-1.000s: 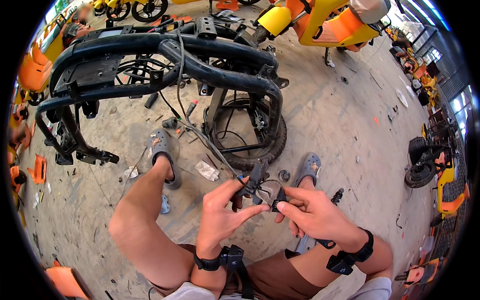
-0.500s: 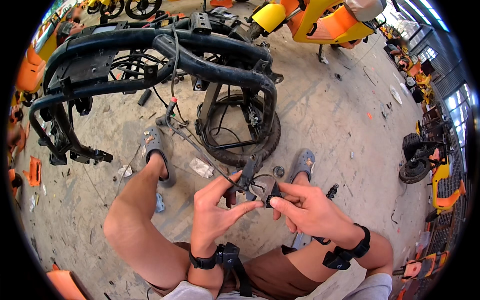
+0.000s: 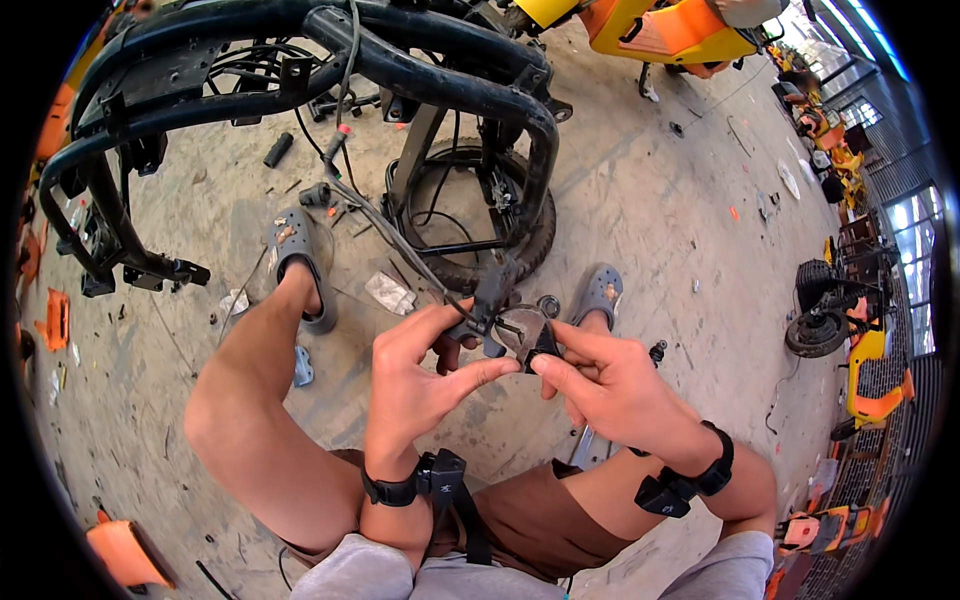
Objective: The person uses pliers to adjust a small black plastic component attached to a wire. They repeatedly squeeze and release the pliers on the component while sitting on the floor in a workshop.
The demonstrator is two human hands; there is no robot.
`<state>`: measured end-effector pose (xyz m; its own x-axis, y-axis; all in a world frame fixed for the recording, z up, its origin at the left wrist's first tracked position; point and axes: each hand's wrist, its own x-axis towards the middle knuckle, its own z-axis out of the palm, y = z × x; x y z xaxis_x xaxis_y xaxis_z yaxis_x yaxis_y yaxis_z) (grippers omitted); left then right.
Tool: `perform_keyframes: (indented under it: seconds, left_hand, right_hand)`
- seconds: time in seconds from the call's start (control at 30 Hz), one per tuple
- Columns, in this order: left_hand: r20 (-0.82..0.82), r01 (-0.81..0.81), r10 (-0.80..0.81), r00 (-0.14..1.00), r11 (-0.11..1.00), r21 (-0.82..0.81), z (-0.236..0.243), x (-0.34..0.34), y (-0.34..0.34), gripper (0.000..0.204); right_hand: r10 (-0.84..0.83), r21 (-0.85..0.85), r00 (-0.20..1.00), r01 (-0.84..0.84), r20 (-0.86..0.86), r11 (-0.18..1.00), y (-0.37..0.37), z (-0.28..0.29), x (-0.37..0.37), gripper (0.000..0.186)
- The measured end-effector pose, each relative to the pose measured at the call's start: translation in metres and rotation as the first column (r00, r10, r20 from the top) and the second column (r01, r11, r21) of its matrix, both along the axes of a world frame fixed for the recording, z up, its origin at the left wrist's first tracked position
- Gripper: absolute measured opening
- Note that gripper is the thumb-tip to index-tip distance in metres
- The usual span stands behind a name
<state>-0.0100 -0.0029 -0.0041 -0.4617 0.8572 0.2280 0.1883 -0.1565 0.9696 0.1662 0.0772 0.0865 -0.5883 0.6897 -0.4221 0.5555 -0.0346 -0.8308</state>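
Black, apparently plastic, the cabled fitting [image 3: 493,288] is above the floor [image 3: 650,220], grasped by the left grip [image 3: 410,368]; the right grip [image 3: 622,398] pinches a small black piece [image 3: 542,346]. Likely light, stiff; hold the body, sparing the cable [image 3: 428,270].

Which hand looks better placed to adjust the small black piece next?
Right, most likely: the right hand pinches the small black piece between thumb and fingers, while the left hand seems occupied holding the dark cabled part.

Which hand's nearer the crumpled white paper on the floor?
Left. The left hand is just below the white paper in view; the right hand is farther off, lower and to its right.
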Motion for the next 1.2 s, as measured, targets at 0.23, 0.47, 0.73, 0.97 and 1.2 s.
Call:
perform_keyframes:
  seconds: [0.23, 0.47, 0.73, 0.97, 1.2]
  left_hand:
    - [-0.016, 0.024, -0.025, 1.000, 0.999, -0.042, 0.006, -0.002, 0.001, 0.050]
    - [-0.068, 0.047, -0.051, 0.996, 0.998, -0.047, 0.003, -0.001, 0.001, 0.057]
    - [-0.019, 0.026, -0.027, 0.999, 0.998, -0.064, 0.001, 0.002, 0.004, 0.057]
    - [-0.002, 0.017, -0.018, 1.000, 0.991, -0.130, 0.011, 0.003, 0.003, 0.052]
    - [0.011, 0.008, -0.006, 1.000, 0.987, -0.163, 0.015, 0.004, 0.002, 0.047]
  right_hand:
    - [0.100, 0.196, 0.995, -0.100, 0.013, 0.976, 0.002, -0.003, 0.004, 0.034]
    - [0.050, -0.203, 0.999, -0.045, 0.020, 0.978, 0.015, 0.008, 0.002, 0.028]
    - [0.067, 0.045, 0.996, -0.069, 0.059, 0.997, 0.008, 0.005, -0.001, 0.031]
    - [0.203, 0.578, 0.969, -0.245, 0.137, 0.778, 0.001, -0.003, 0.002, 0.038]
    - [0.239, 0.685, 0.958, -0.281, 0.159, 0.672, -0.002, -0.003, 0.001, 0.039]
